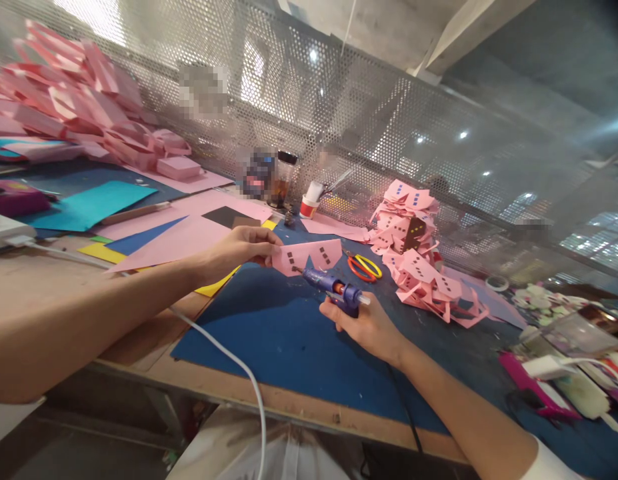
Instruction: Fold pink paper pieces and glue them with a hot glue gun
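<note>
Between the thumb and fingers of my left hand (249, 252) is the left end of a pink paper cutout (309, 255) with a notch and small dark squares on it. My right hand (366, 325) is wrapped round the handle of a blue glue gun (331, 287). A clear glue stick pokes out of its back end. The nozzle points left, at the lower edge of the cutout; whether it touches the paper I cannot tell. Just beyond lie scissors (363, 268) with red and yellow handles.
Stacked pink cutouts (409, 220) stand at the right, and folded pink paper pieces (79, 100) are heaped at the far left. Coloured sheets (189, 223) lie left of the blue mat (269, 333). A white cable (239, 360) hangs over the table edge. Behind rises a perforated metal screen (339, 100).
</note>
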The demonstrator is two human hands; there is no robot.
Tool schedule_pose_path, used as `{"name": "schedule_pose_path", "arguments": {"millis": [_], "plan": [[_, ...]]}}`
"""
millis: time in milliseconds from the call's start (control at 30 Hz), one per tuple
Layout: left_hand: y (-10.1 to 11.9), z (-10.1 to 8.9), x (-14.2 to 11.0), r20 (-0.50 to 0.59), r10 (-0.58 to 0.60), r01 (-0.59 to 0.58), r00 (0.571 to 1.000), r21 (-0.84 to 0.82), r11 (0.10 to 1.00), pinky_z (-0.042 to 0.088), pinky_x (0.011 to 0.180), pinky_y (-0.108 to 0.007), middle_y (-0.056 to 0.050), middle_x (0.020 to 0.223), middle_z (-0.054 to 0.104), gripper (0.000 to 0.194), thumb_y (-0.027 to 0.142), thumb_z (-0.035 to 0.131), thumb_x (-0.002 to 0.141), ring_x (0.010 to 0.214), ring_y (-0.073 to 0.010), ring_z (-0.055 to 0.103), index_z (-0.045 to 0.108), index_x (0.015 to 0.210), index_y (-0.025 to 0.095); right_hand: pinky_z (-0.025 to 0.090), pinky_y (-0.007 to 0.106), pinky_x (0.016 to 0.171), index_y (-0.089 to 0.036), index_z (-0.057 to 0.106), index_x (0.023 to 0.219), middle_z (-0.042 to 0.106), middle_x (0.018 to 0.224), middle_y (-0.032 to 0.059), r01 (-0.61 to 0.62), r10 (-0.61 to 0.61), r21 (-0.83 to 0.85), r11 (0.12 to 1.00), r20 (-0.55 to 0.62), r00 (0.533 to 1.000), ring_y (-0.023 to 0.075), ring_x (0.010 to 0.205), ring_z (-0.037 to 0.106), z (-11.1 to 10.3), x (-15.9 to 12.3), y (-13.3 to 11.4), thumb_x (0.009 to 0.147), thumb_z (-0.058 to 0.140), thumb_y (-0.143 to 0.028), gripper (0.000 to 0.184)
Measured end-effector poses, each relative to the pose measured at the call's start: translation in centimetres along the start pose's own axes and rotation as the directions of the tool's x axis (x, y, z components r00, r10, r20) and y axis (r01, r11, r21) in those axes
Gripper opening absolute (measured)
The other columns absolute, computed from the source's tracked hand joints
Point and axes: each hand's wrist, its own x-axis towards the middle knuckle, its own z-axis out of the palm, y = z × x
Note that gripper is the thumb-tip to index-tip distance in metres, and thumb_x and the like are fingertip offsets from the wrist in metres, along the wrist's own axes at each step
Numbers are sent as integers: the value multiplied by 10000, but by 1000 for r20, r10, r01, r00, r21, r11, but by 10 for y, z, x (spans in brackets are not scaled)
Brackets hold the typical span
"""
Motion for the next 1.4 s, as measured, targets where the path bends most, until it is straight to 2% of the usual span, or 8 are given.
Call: {"name": "schedule_pose_path", "arguments": {"millis": [500, 700, 900, 1200, 1400], "plan": [[1, 1, -2, 37, -18, 19, 999, -4, 1000, 480, 568, -226, -29, 683, 672, 206, 320, 758, 710, 583, -114, 576, 678, 794, 150, 400, 244, 581, -190, 609, 823, 554, 612, -22, -4, 4, -22, 1000, 6, 1000, 124, 576, 527, 0, 0, -1, 896, 559, -503, 325], [-1, 0, 0, 25, -18, 18, 1000, -26, 999, 501, 633, -244, -40, 753, 693, 228, 301, 792, 672, 657, -132, 608, 684, 801, 146, 411, 240, 592, -191, 615, 838, 572, 629, -19, -5, 5, -17, 1000, -5, 1000, 124, 589, 535, 0, 0, -2, 888, 571, -499, 314], [2, -2, -4, 87, -19, 22, 996, -30, 999, 490, 659, -227, -42, 805, 694, 223, 312, 787, 708, 679, -114, 595, 703, 835, 149, 408, 236, 563, -180, 620, 834, 550, 609, -18, -17, 17, 20, 1000, -23, 1000, 122, 569, 527, 0, -1, -3, 877, 576, -520, 346], [11, 2, -10, 109, -46, 43, 993, 32, 999, 480, 624, -226, -32, 783, 691, 237, 357, 793, 691, 671, -128, 593, 706, 819, 178, 414, 233, 552, -178, 633, 839, 549, 602, -16, -42, 44, 48, 998, -41, 998, 122, 569, 521, 0, 0, -2, 866, 586, -531, 357], [8, 0, -10, 134, -39, 31, 990, 57, 998, 469, 614, -222, -32, 764, 661, 240, 379, 770, 711, 662, -127, 574, 688, 806, 174, 409, 233, 548, -173, 640, 839, 550, 597, -16, -37, 39, 48, 998, -45, 998, 120, 567, 520, 1, 0, -2, 867, 589, -524, 356]]}}
